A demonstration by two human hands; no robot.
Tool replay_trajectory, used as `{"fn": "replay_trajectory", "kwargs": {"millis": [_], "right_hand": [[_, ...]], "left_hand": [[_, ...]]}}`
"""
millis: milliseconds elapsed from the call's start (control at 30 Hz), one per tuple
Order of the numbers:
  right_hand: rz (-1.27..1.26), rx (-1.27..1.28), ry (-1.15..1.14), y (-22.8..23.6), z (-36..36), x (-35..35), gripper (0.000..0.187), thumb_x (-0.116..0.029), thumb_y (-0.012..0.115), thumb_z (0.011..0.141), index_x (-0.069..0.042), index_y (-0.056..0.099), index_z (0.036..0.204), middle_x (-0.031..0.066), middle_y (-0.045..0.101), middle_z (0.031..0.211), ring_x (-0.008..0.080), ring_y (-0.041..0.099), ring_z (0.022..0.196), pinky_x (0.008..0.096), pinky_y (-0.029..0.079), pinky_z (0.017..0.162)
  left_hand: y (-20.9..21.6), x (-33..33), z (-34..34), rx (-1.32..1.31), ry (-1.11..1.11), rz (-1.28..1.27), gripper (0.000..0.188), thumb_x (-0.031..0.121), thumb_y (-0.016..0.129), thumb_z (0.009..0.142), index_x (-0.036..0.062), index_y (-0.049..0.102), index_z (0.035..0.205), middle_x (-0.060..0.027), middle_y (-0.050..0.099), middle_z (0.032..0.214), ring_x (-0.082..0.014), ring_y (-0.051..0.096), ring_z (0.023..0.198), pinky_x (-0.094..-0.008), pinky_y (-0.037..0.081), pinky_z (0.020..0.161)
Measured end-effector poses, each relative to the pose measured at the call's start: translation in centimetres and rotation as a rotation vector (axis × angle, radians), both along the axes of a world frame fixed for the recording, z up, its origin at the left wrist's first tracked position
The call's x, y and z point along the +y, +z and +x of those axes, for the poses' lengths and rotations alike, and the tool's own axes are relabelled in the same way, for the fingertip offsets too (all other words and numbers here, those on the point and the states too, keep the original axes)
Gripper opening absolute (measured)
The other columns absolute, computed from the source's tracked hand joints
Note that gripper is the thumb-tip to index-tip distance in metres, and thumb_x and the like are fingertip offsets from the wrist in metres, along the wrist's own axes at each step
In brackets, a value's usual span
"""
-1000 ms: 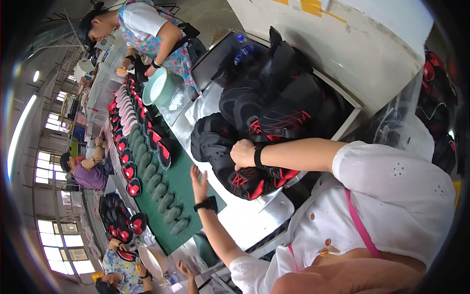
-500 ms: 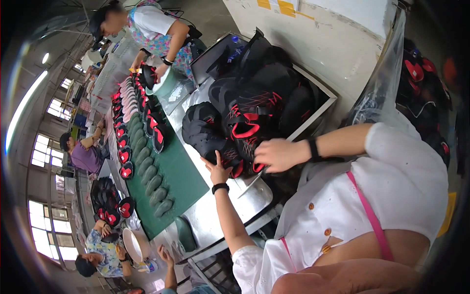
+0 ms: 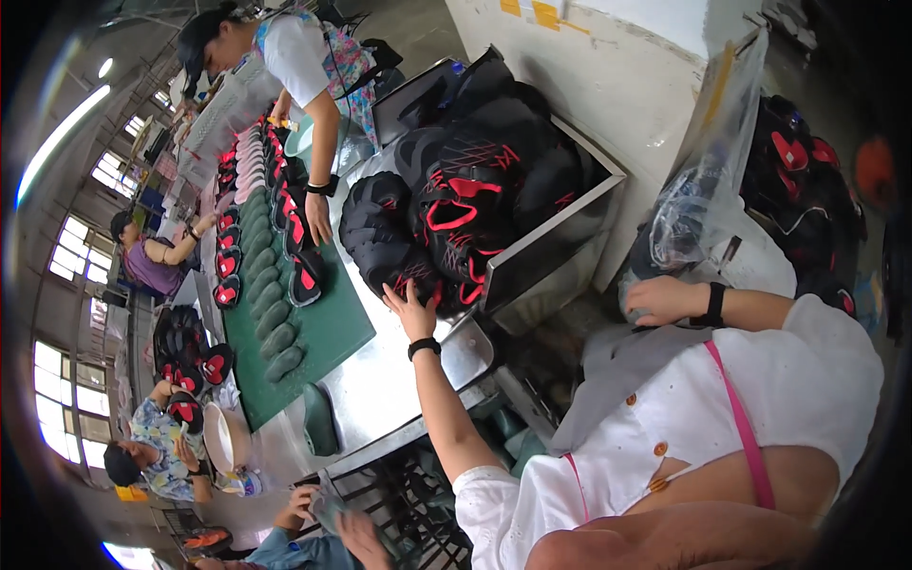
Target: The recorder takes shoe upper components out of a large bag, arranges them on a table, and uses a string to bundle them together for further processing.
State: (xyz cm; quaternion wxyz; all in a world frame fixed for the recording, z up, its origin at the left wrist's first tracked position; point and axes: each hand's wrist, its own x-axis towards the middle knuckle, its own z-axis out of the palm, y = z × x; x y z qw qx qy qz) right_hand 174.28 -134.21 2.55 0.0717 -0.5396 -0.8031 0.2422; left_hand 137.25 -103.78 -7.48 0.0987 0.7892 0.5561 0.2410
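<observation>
Black shoe uppers with red trim (image 3: 465, 195) are heaped in a metal tray (image 3: 556, 233) in front of me. With fingers spread, my left hand (image 3: 410, 312) rests against a black upper (image 3: 394, 256) at the heap's near left edge. Away from the heap, my right hand (image 3: 665, 299) is at the right in front of my grey apron (image 3: 608, 370), below a clear plastic bag (image 3: 698, 199). Its fingers are curled together; what they hold, if anything, is hidden.
A green belt (image 3: 332, 328) carries rows of green shoe lasts (image 3: 271, 313) and black-and-red uppers (image 3: 306, 275). A co-worker's hand (image 3: 318, 218) reaches over it. More uppers (image 3: 793, 157) lie at far right. A green last (image 3: 320, 418) stands on the table's near edge.
My right hand has left the heap of uppers and moved right, toward the plastic bag. My left hand stays at the heap. The far co-worker's arm now reaches down to the belt.
</observation>
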Motion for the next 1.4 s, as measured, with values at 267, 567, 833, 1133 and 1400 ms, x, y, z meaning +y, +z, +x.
{"fn": "replay_trajectory", "kwargs": {"millis": [267, 567, 833, 1133, 1400], "right_hand": [[0.129, 0.134, 0.062, 0.0, -0.1, -2.6, 0.027, -0.024, 0.062, 0.074, -0.009, 0.056, 0.096, 0.0064, 0.056, 0.097, 0.0255, 0.054, 0.092, 0.0367, 0.046, 0.074], [0.506, 0.389, -0.326, 4.5, 9.6, -16.3, 0.012, -0.018, 0.056, 0.08, -0.009, 0.059, 0.087, 0.0051, 0.06, 0.086, 0.0249, 0.058, 0.079, 0.0361, 0.046, 0.065], [1.025, 0.112, -1.31, 6.2, 21.9, -41.7, 0.005, -0.01, 0.061, 0.075, -0.006, 0.061, 0.079, 0.0078, 0.061, 0.081, 0.0267, 0.059, 0.069, 0.0334, 0.047, 0.06], [0.607, -0.385, -1.419, 0.0, 32.4, -56.1, 0.025, -0.018, 0.066, 0.069, -0.01, 0.06, 0.092, 0.0072, 0.054, 0.103, 0.0309, 0.043, 0.107, 0.0426, 0.042, 0.086], [-0.025, -0.388, -1.446, -1.1, 47.0, -54.8, 0.032, -0.033, 0.06, 0.075, -0.005, 0.065, 0.09, 0.0116, 0.062, 0.097, 0.033, 0.055, 0.094, 0.0426, 0.047, 0.076]], "left_hand": [[8.4, -5.0, 4.7, -0.179, -0.184, 0.417, 0.039, 0.001, 0.055, 0.074, 0.0015, 0.049, 0.112, -0.0195, 0.046, 0.123, -0.0379, 0.041, 0.115, -0.0433, 0.032, 0.098], [23.9, -25.5, 33.4, -0.288, -1.259, 0.586, 0.017, -0.003, 0.056, 0.068, 0.005, 0.056, 0.083, -0.0128, 0.057, 0.109, -0.0359, 0.048, 0.105, -0.0445, 0.039, 0.088], [18.5, -40.6, 56.6, -0.106, -1.678, 0.124, 0.037, 0.005, 0.061, 0.072, 0.0, 0.053, 0.107, -0.0169, 0.048, 0.119, -0.0364, 0.038, 0.116, -0.0417, 0.034, 0.095], [8.9, -47.7, 72.7, 0.085, -1.538, -0.067, 0.066, 0.017, 0.065, 0.073, -0.0034, 0.032, 0.127, -0.0229, 0.045, 0.114, -0.0352, 0.049, 0.101, -0.0406, 0.041, 0.086], [8.1, -48.3, 71.9, -0.065, -1.296, -0.152, 0.013, 0.015, 0.062, 0.078, 0.0026, 0.065, 0.079, -0.0111, 0.056, 0.075, -0.026, 0.056, 0.067, -0.0354, 0.045, 0.062]]}}
